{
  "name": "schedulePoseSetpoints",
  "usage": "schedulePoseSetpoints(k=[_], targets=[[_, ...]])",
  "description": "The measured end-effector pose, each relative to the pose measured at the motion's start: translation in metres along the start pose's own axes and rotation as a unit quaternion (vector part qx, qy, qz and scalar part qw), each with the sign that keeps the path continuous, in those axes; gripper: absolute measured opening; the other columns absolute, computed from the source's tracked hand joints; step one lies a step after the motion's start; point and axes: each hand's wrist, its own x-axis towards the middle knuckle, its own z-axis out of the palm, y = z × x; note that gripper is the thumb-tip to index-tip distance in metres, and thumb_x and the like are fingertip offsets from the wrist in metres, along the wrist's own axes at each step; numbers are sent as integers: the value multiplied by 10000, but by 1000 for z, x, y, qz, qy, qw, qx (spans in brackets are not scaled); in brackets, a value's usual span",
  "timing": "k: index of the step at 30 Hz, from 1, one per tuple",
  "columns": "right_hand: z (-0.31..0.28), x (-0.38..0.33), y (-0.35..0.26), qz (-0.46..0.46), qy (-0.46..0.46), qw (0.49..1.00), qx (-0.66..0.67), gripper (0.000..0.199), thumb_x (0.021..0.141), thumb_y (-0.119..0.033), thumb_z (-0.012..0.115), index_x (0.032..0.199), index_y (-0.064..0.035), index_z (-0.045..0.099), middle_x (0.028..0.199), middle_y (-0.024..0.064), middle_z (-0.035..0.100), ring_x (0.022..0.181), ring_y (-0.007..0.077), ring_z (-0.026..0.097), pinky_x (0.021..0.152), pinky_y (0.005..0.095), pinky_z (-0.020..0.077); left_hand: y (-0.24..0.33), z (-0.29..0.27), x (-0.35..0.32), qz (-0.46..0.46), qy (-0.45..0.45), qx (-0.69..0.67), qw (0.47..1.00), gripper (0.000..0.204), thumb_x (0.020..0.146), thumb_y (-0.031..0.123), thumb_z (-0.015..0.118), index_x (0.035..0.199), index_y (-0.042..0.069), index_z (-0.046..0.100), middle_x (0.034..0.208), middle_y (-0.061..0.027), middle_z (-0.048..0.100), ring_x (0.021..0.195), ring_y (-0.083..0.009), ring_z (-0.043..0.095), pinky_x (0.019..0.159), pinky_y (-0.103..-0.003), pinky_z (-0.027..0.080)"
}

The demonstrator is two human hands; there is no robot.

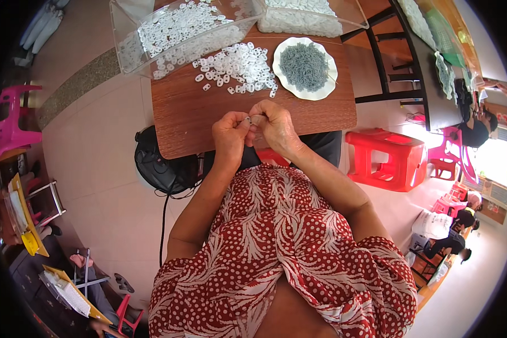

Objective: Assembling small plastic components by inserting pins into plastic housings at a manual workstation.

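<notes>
At the near edge of a brown wooden table, my left hand and my right hand meet, fingertips pinched together. Between the left thumb and fingers shows a small whitish piece, mostly hidden. Whatever my right fingers pinch is too small to make out. Beyond them lies a loose heap of small white plastic pieces with two holes. To its right, a white scalloped plate holds a pile of tiny grey parts.
Clear plastic bins of white pieces stand at the table's far side. A black bag sits below the left edge. Red stools and a dark table are to the right. Other people sit farther off.
</notes>
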Motion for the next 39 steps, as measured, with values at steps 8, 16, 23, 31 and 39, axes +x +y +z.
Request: schedulePoseSetpoints(k=[8, 16, 23, 31, 39], targets=[[-3, 29, 23, -114, 22, 989, -88, 63, 783, 8, 573, 842, 27, 587, 771, 135, 620, 660, 209, 614, 591, 318, 485, -2, -26, 13, -9, 29, -45, 999, 82, 855, 16, 537, 899, -42, 575, 733, -88, 605, 556, -106, 537, 459, -220, 439], [-12, 70, 53, -183, 138, 901, -369, 201, 698, -62, 658, 896, -49, 628, 760, 130, 596, 688, 264, 580, 621, 346, 460, 0, -38, 16, -4, 42, -77, 996, 96, 857, 44, 554, 910, -33, 577, 755, -90, 601, 568, -116, 537, 494, -228, 450], [-3, 79, 54, -242, 134, 854, -440, 110, 631, -47, 614, 721, -50, 549, 695, 168, 529, 679, 345, 543, 588, 431, 444, -2, -38, 16, -15, 45, -75, 996, 101, 860, 61, 560, 909, -25, 581, 756, -87, 604, 573, -110, 538, 494, -224, 450], [-3, 77, 52, -237, 128, 857, -440, 168, 632, -57, 632, 795, -68, 596, 706, 164, 528, 695, 343, 543, 592, 423, 447, -1, -34, 16, -12, 43, -76, 996, 102, 858, 68, 569, 911, -17, 585, 755, -79, 609, 570, -103, 538, 485, -218, 442], [-11, 76, 58, -224, 154, 876, -398, 198, 658, -94, 668, 854, -113, 648, 723, 105, 541, 707, 289, 553, 598, 387, 446, -4, -37, 19, -9, 43, -90, 995, 107, 855, 73, 575, 910, -19, 584, 750, -81, 609, 569, -104, 540, 479, -218, 438]])
